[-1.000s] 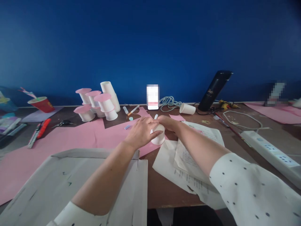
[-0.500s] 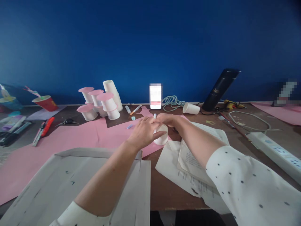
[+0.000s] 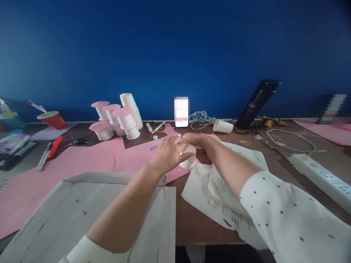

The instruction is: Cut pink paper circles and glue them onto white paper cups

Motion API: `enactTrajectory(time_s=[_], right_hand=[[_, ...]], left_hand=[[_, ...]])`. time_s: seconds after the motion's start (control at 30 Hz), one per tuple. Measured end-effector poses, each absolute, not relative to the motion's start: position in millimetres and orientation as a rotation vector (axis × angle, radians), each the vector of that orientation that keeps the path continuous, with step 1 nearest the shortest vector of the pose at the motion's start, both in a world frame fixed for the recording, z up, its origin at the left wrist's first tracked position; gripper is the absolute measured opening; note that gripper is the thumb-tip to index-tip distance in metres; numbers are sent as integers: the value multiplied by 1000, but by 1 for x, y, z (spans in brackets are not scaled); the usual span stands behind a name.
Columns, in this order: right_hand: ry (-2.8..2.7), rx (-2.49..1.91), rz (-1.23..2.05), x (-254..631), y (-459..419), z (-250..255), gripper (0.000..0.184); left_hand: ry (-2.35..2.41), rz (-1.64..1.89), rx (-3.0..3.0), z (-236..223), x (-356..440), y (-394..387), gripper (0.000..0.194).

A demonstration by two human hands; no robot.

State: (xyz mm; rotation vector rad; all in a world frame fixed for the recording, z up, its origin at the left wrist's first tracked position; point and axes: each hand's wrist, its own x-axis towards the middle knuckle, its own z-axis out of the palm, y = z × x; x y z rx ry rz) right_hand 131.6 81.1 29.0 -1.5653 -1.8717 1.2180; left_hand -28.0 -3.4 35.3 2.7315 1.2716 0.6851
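Nearest, a white board (image 3: 93,204) with small dark marks lies at the left, and loose printed papers (image 3: 200,179) lie on the bench (image 3: 203,226) at the right.

Beyond them, the white paper cup (image 3: 188,163) stands at the front edge of the pink paper (image 3: 95,160), between the hands. Compared with a moment ago, cup and hands have hardly moved, but the pale tip (image 3: 180,135) beyond the fingers pokes up less; I judge that the work is on the cup's far side, with the cup kept steady. The cup is plain and upright in line, its round top pale, its wider lip seemingly at the bottom, as if turned upside down.

The left hand (image 3: 167,155) has a partly closed grip on the cup, its thumb across the top and its fingers bent beyond it. The right hand (image 3: 193,139) curls in behind, against the left fingertips; how far its grip is open, and what it has hold of, I cannot tell.

Farther off, white cups with pink discs (image 3: 130,133) stand stacked at the left. A phone (image 3: 181,113) stands near the blue wall (image 3: 175,47), with a coiled cord (image 3: 201,118) and a cup on its side (image 3: 223,126) to its right.
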Motion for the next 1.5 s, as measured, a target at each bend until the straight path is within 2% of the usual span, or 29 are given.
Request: enactTrajectory(time_s=[0.1,0.2,0.3,0.43,0.57,0.8,1.07,1.5], right_hand=[[-1799,-1492,1257,137,82,30,28],[-1615,-1423,1092,152,73,37,45],[-1261,-1259,696,167,47,46,44],[-1201,-1047,418,176,-6,45,38],[-1417,-1001,398,174,-43,30,36],[-1686,-1009,483,166,-56,12,32],[-2063,-789,228,151,-56,2,13],[-2331,-976,-176,150,-51,-15,23]], left_hand=[[1246,689,2741,37,-28,-4,59],[1255,666,2749,38,-28,-5,60],[1273,665,2750,37,-28,-4,57],[1267,716,2746,33,-28,-2,50],[1234,716,2755,33,-27,-2,47],[1243,745,2739,34,-27,-2,50],[1210,724,2690,34,-29,-1,52],[1232,743,2708,33,-29,-1,47]])
